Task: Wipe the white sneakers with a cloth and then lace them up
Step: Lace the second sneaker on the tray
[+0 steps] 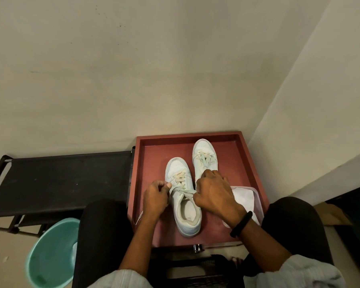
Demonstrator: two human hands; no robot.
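Two white sneakers stand in a red tray [241, 154], toes pointing away from me. The near sneaker [185, 213] sits left of centre; the far sneaker [204, 154] is laced with a bow. My left hand [155, 198] pinches one end of the near sneaker's lace [180, 191] at its left side. My right hand [213, 194] pinches the other end at the shoe's right side, covering the far sneaker's heel. The lace is pulled taut across the tongue between both hands. A loose lace end [139, 217] hangs below my left hand.
A white cloth [244, 197] lies in a clear plastic box [258, 202] at the tray's right, partly behind my right wrist. A black fabric rack [60, 179] stands left of the tray. A green basin [50, 254] sits on the floor. My knees flank the tray; walls close behind.
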